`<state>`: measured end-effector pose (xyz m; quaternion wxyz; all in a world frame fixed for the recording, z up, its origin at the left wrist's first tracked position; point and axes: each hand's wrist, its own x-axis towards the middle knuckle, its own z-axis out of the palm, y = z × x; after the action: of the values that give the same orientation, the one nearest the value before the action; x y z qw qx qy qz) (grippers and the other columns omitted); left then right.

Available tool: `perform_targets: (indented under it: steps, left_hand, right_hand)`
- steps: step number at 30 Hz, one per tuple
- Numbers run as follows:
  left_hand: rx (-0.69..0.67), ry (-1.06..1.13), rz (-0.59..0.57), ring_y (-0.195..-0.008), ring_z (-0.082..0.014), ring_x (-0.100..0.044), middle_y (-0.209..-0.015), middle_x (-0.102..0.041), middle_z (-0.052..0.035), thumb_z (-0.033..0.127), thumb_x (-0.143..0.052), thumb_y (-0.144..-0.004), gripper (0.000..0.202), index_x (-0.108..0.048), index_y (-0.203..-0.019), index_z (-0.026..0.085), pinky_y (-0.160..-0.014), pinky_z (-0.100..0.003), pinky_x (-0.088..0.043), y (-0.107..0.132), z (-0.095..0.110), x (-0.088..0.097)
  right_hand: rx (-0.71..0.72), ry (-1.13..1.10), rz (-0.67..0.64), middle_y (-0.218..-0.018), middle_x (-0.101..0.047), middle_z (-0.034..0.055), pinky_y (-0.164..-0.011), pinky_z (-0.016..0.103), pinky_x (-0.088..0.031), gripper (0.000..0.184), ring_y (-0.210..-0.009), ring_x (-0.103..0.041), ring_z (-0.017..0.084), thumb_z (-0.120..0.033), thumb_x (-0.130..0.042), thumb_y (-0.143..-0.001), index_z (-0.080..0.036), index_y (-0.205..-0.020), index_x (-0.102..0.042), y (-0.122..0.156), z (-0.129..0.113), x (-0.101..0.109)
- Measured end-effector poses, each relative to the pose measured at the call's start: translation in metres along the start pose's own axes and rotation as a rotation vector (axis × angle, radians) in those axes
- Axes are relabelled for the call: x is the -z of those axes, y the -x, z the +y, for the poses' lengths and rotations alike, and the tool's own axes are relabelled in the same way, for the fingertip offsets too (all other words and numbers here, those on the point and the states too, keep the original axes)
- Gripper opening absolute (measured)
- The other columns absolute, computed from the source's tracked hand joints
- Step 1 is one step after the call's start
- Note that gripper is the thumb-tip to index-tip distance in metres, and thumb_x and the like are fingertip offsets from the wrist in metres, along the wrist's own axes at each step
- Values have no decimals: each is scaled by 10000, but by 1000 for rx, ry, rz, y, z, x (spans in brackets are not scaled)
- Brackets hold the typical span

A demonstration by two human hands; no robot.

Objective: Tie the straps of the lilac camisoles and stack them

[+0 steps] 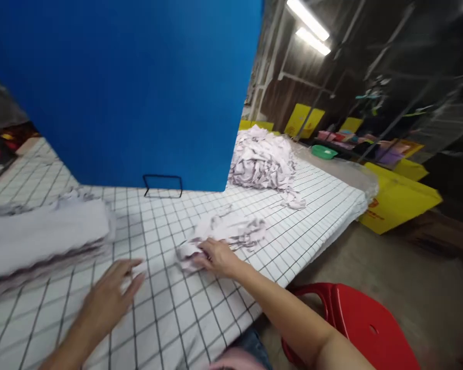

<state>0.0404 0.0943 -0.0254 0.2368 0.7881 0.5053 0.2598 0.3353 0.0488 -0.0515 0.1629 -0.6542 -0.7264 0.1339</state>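
- A crumpled, pale pinkish-white piece of soft cloth [241, 228] is lying on a table under a white cover with a black grid [158, 313], inward from the surface's near right edge.
- Its long axis is running left to right, its right end slanting a little away from the person.
- The person's bare right hand [218, 257] is resting at the cloth's left end, thumb and fingers apparently pinching a fold; most of the cloth is lying beyond the fingertips and to their right, toward the surface's right corner.
- The bare left hand [111, 295] is hovering or resting farther left, apart from the cloth, thumb and fingers spread; blur is hiding whether it is touching the surface. The right hand is clearly the nearer one.
- A flat, layered stack of pale cloth [50, 234] is lying toward the surface's left edge, beyond the left hand.
- A large, smooth blue panel [150, 92] is looming over the middle, a thin black wire frame [162, 186] showing at its lower edge.
- A heaped mound of similar cloth [260, 156] is sitting toward the far edge.
- A red plastic chair [370, 324] is standing off the near right edge.
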Motion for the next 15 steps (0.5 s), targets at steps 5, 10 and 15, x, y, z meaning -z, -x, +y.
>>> perform_targets:
  steps: [5, 10, 15]
  left_hand:
    - [180, 127, -141, -946, -237, -638, -1112, -658, -88, 599, -521, -846, 514, -587, -1149, 190, -802, -354, -539, 19, 4, -40]
    - [171, -17, -94, -800, -205, -606, -870, -660, -50, 453, -514, -872, 278, -623, -852, 198, -723, -326, -478, 23, -3, -37]
    - [291, 60, -45, -710, -179, -597, -822, -649, -33, 419, -544, -860, 235, -607, -845, 194, -666, -301, -481, 24, -9, -25]
  right_hand:
    - [146, -74, 138, -1233, -594, 124, -925, 413, -422, 447, -1138, -529, 271, -515, -544, -926, -221, -1261, -584, 23, -18, -21]
    - [-43, 190, 66, -1016, -644, 99, -824, 348, -418, 189, -992, -554, 238, -251, -511, -935, -215, -1007, -683, 15, 62, 7]
    - [-609, 377, 387, -1112, -563, 259, -785, 499, -392, 272, -1049, -486, 380, -134, -435, -878, -83, -1036, -651, 16, 127, 58]
